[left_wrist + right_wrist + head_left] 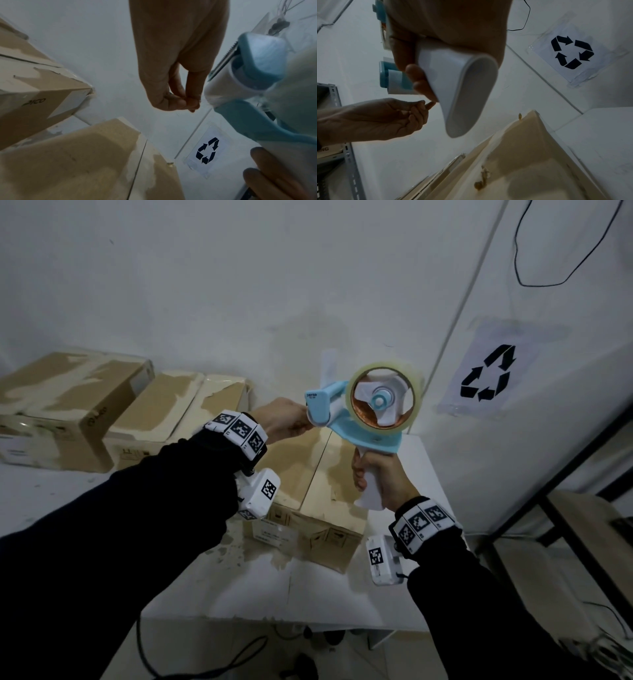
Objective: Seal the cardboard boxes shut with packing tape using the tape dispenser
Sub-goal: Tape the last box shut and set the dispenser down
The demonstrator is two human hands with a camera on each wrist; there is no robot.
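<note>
My right hand grips the white handle of a blue and white tape dispenser, held up in the air with its clear tape roll facing me. The left hand is at the dispenser's front roller. There its thumb and fingertips pinch together on the tape end, which hardly shows because the tape is clear. Below both hands a cardboard box sits on the table with its flaps closed along a centre seam.
Two more worn cardboard boxes stand against the wall at the left. The white table ends near a dark metal frame at the right. A recycling sign hangs on the wall. Cables lie on the floor.
</note>
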